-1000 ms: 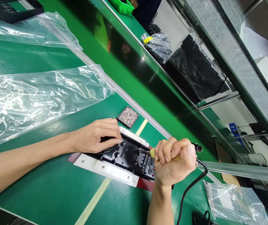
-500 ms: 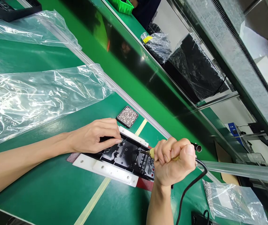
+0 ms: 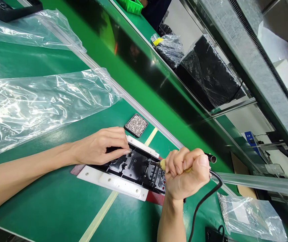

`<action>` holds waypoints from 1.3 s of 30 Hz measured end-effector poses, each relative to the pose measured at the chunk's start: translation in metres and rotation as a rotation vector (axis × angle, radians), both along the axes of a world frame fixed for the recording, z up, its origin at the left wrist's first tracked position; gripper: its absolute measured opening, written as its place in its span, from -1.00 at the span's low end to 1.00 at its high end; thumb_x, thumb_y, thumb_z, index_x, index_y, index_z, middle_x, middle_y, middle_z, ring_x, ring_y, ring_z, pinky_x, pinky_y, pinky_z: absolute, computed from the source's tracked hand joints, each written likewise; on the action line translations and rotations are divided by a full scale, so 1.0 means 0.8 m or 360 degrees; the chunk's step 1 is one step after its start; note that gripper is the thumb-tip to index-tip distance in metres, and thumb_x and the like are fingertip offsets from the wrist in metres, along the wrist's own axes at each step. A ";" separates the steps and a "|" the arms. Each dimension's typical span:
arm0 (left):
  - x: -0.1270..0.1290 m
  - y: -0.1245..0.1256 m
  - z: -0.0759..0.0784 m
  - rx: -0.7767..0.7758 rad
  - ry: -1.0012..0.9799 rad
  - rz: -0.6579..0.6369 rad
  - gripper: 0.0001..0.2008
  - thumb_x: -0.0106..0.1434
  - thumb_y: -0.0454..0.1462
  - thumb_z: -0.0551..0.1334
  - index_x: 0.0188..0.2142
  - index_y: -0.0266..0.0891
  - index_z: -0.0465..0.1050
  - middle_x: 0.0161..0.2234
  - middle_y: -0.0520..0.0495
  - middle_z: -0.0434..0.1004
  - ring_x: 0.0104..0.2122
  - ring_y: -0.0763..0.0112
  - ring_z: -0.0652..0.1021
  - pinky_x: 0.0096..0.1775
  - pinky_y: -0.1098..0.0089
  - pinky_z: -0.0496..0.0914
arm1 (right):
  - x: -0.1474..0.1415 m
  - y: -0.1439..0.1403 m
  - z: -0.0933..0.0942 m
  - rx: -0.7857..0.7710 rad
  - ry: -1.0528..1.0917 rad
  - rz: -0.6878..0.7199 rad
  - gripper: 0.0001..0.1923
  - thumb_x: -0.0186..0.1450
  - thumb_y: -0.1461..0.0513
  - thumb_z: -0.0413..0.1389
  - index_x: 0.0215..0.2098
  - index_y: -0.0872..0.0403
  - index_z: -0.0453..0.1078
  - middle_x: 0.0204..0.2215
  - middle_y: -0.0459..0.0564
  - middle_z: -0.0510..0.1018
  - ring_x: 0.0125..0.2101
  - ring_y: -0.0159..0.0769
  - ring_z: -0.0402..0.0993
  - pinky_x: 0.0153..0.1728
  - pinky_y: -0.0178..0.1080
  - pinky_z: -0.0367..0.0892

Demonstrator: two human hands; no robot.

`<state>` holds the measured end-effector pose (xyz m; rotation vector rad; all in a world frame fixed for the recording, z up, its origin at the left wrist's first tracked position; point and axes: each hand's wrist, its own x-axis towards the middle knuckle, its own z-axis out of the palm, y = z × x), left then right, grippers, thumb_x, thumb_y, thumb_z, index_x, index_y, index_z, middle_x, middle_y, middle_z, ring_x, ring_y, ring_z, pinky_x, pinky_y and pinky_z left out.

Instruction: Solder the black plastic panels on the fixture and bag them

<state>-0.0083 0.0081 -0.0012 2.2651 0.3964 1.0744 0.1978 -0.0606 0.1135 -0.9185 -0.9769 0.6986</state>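
A long black plastic housing (image 3: 131,164) lies in a fixture with white side blocks (image 3: 113,183). My left hand (image 3: 106,144) rests over the housing's left end, with fingers bent and thumb and fingertips close together. Anything pinched there is too small to make out. My right hand (image 3: 186,173) is wrapped in a fist around the yellow handle of a soldering iron (image 3: 162,164). Its thin metal tip points left and down onto the housing, and a black cord (image 3: 201,198) trails from its back end. Just beyond the fixture sits a small black tray (image 3: 136,125) full of tiny metal pieces.
Clear plastic bags (image 3: 45,104) cover the bench's left side. Another bag (image 3: 254,215) with small metal pieces lies at lower right. A metal rail (image 3: 138,107) borders the green belt behind. Wrapped black items (image 3: 209,70) and a green basket (image 3: 131,5) stand beyond, near a person's dark clothing.
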 end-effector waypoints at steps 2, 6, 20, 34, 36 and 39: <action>-0.001 0.000 0.000 0.0001 0.0003 -0.0005 -0.91 0.46 -0.41 0.28 -0.13 -0.23 0.56 -0.24 -0.05 0.64 -0.25 0.35 0.52 -0.10 0.27 0.38 | 0.000 0.000 -0.001 0.0006 -0.0002 0.0002 -0.50 0.43 0.14 0.07 -0.63 0.05 0.06 -0.78 -0.28 -0.01 -0.79 -0.56 -0.14 -0.80 -0.47 -0.04; -0.001 0.000 0.000 0.0010 -0.0006 -0.0012 -0.91 0.45 -0.42 0.28 -0.12 -0.23 0.55 -0.23 -0.05 0.64 -0.24 0.36 0.51 -0.09 0.27 0.38 | 0.001 0.000 -0.001 0.0010 -0.0010 0.0001 -0.50 0.42 0.14 0.07 -0.63 0.05 0.06 -0.78 -0.29 -0.02 -0.79 -0.56 -0.14 -0.79 -0.47 -0.03; 0.001 0.001 -0.001 0.0022 -0.0020 -0.0014 -0.89 0.44 -0.43 0.29 -0.11 -0.22 0.55 -0.23 -0.04 0.63 -0.24 0.37 0.50 -0.09 0.27 0.39 | 0.001 -0.001 -0.001 0.0006 -0.0020 -0.0012 -0.51 0.42 0.14 0.07 -0.63 0.05 0.06 -0.78 -0.29 0.00 -0.79 -0.56 -0.12 -0.79 -0.47 -0.01; 0.000 0.000 0.000 -0.0009 -0.0013 0.0004 -0.90 0.45 -0.40 0.28 -0.15 -0.21 0.57 -0.25 -0.04 0.65 -0.26 0.36 0.52 -0.09 0.28 0.39 | 0.003 -0.001 -0.002 0.0012 -0.0025 -0.0005 -0.52 0.42 0.14 0.07 -0.62 0.05 0.09 -0.78 -0.28 0.04 -0.79 -0.55 -0.10 -0.80 -0.46 0.02; -0.001 0.000 0.000 -0.0010 -0.0011 0.0006 -0.90 0.46 -0.39 0.27 -0.15 -0.21 0.58 -0.25 -0.05 0.65 -0.26 0.36 0.52 -0.09 0.28 0.40 | 0.003 -0.001 -0.002 0.0004 -0.0024 -0.0004 -0.52 0.42 0.13 0.07 -0.62 0.05 0.08 -0.78 -0.29 0.03 -0.79 -0.55 -0.10 -0.80 -0.46 0.02; 0.000 0.000 0.000 -0.0009 -0.0013 0.0005 -0.89 0.46 -0.39 0.27 -0.15 -0.21 0.59 -0.25 -0.06 0.65 -0.26 0.35 0.53 -0.09 0.28 0.41 | 0.003 -0.001 -0.001 0.0009 -0.0013 -0.0006 -0.51 0.42 0.14 0.07 -0.63 0.05 0.08 -0.78 -0.28 0.02 -0.79 -0.56 -0.10 -0.79 -0.46 0.01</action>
